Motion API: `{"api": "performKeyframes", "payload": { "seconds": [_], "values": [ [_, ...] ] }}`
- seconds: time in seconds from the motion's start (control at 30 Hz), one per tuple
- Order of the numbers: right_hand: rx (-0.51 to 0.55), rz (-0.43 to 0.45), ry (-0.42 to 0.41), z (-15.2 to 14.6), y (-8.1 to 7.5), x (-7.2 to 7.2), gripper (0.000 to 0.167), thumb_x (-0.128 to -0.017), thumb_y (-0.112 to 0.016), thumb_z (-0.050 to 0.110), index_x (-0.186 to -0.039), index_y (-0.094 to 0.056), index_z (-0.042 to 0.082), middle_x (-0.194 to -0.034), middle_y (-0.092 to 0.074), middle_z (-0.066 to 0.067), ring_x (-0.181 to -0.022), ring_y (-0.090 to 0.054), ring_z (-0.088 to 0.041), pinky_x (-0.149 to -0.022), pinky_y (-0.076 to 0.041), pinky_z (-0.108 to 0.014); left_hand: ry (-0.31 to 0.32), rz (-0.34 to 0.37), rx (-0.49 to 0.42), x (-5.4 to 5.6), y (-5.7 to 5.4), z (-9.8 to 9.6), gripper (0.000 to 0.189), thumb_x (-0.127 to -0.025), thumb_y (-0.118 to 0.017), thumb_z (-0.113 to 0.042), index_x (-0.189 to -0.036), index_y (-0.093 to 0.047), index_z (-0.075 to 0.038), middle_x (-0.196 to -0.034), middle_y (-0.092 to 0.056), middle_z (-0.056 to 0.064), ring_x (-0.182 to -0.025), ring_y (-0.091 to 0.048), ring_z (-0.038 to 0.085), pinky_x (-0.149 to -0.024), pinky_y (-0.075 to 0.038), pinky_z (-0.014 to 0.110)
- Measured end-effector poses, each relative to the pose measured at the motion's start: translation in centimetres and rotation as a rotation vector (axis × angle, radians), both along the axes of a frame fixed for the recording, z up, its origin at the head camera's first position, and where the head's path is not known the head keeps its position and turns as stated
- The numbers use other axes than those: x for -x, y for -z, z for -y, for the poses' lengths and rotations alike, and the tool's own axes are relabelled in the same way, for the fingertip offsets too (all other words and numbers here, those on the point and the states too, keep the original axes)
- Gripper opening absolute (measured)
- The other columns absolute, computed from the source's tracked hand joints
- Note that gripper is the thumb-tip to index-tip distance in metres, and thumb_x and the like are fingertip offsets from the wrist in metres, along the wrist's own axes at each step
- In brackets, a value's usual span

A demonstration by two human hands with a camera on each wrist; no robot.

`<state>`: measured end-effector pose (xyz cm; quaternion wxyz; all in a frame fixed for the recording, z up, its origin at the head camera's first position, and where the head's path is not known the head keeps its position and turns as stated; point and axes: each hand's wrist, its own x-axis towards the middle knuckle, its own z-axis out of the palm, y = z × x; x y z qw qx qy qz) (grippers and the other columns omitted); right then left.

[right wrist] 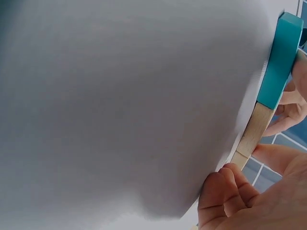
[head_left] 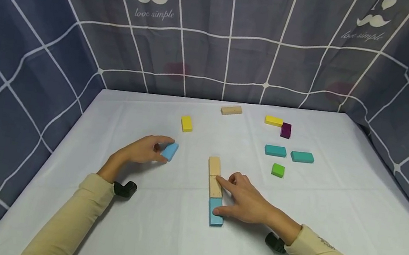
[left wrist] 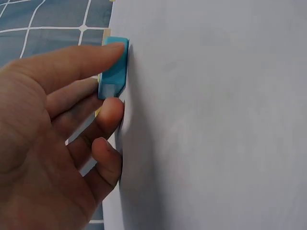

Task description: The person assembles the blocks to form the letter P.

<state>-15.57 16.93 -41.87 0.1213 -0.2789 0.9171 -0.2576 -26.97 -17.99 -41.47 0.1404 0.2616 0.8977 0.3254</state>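
Thumb and fingers of our left hand (head_left: 142,150) pinch a light-blue block (head_left: 170,152), its long axis pointing to one o'clock, at ten o'clock from our right hand (head_left: 248,202). That hand, thumb and index spread, touches a second blue block (head_left: 215,221) and a natural-wood block (head_left: 215,190), end to end, nearly twelve to six. A yellow block (head_left: 187,124) lies beyond our pinch, at one o'clock.

Khaki long sleeves (head_left: 74,214), black wrist cameras (head_left: 125,189), dark right-sleeve marking (head_left: 326,243)

The curtain (head_left: 203,57) was grey-blue with a white grid, the tabletop (head_left: 171,241) white, the sleeves (head_left: 69,219) beige, the blocks (head_left: 170,151) blue, teal, yellow, purple, green or wood-toned
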Motion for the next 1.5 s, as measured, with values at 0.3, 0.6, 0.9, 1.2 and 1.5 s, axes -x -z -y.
{"api": "performKeyframes", "payload": {
  "seconds": [0.3, 0.6, 0.9, 1.2, 1.5],
  "values": [
    [0.003, -0.004, -0.011, 0.0, 0.0, 0.1, 0.088, -0.082, -0.075, 0.055, -0.151, -0.042, 0.011, -0.118, -0.044, -0.005, -0.103, -0.039, -0.018, -0.084, -0.041, -0.035, -0.111, 0.002, -0.033, 0.4, 0.1, -2.6, 0.066, -0.082, -0.083, -0.024, -0.138, -0.056, -0.001, -0.127, -0.061, 0.014, -0.093, -0.057, 0.023, -0.076, -0.048, 0.033],
    [-0.006, -0.003, -0.013, 0.0, 0.1, 0.2, 0.089, -0.082, -0.074, 0.056, -0.151, -0.042, 0.011, -0.118, -0.044, -0.005, -0.102, -0.039, -0.018, -0.082, -0.041, -0.034, -0.154, -0.024, -0.081, 2.0, 0.2, -8.6, 0.063, -0.084, -0.081, -0.032, -0.136, -0.059, -0.004, -0.136, -0.057, 0.013, -0.101, -0.062, 0.026, -0.079, -0.052, 0.037],
    [-0.009, -0.021, -0.025, 0.3, -0.1, 0.2, 0.088, -0.082, -0.075, 0.054, -0.15, -0.043, 0.01, -0.116, -0.044, -0.004, -0.101, -0.039, -0.018, -0.082, -0.041, -0.034, -0.129, -0.021, -0.088, 2.9, 0.8, -12.0, 0.061, -0.086, -0.079, -0.033, -0.135, -0.059, -0.002, -0.139, -0.055, 0.014, -0.125, -0.053, 0.029, -0.1, -0.046, 0.043],
    [-0.014, -0.016, -0.018, 0.1, -0.1, 0.1, 0.088, -0.082, -0.074, 0.055, -0.151, -0.043, 0.011, -0.115, -0.044, -0.004, -0.101, -0.039, -0.017, -0.082, -0.041, -0.033, -0.122, 0.034, -0.078, 2.8, 1.1, -12.4, 0.063, -0.083, -0.082, -0.033, -0.136, -0.06, -0.006, -0.144, -0.052, 0.013, -0.131, -0.048, 0.03, -0.103, -0.043, 0.044],
    [-0.011, -0.022, -0.017, -0.1, 0.0, 0.0, 0.088, -0.082, -0.075, 0.055, -0.15, -0.043, 0.01, -0.115, -0.044, -0.004, -0.1, -0.039, -0.017, -0.081, -0.041, -0.033, -0.11, 0.027, -0.043, 2.6, 1.1, -13.0, 0.064, -0.083, -0.081, -0.034, -0.137, -0.059, -0.007, -0.144, -0.052, 0.012, -0.136, -0.043, 0.028, -0.107, -0.039, 0.044]
  ]
}}
